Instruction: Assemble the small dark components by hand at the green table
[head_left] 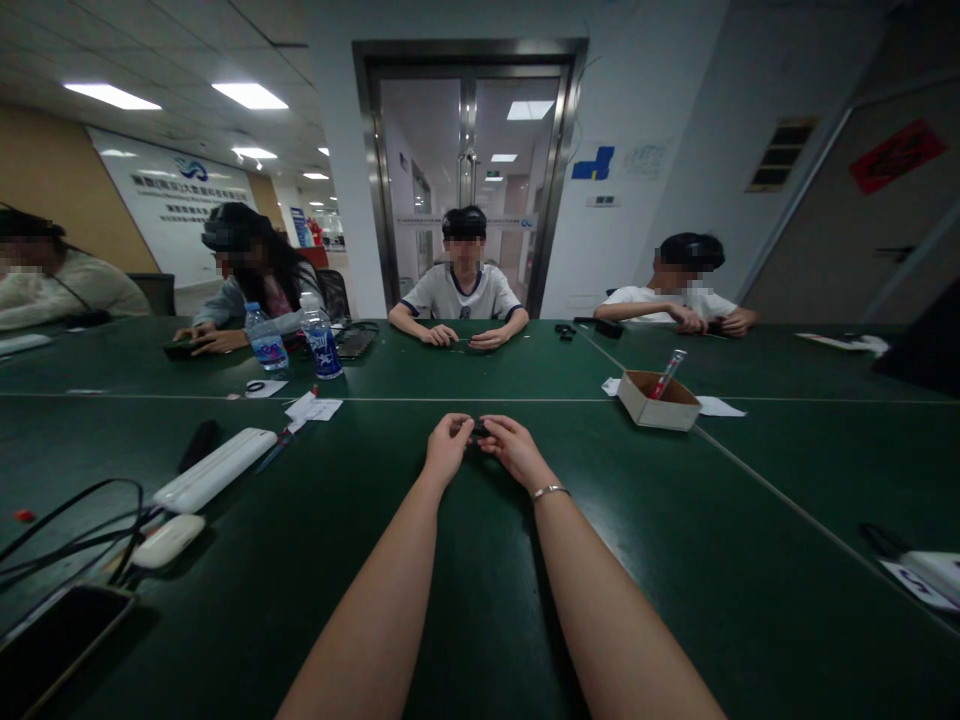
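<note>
Between my two hands, just above the green table, is a small dark object whose kind I cannot make out. The fingertips of my left hand pinch its left end. From the other side, my right hand grips it with thumb and fingers, and a silver bracelet circles that wrist. Most of the object is hidden behind my fingers. Both forearms stretch forward over the table.
A cardboard box holding a pen-like stick stands right of my hands. Left lie a white power bank-like block, a white case, cables and a phone. Two water bottles stand farther back. Several people sit across the table.
</note>
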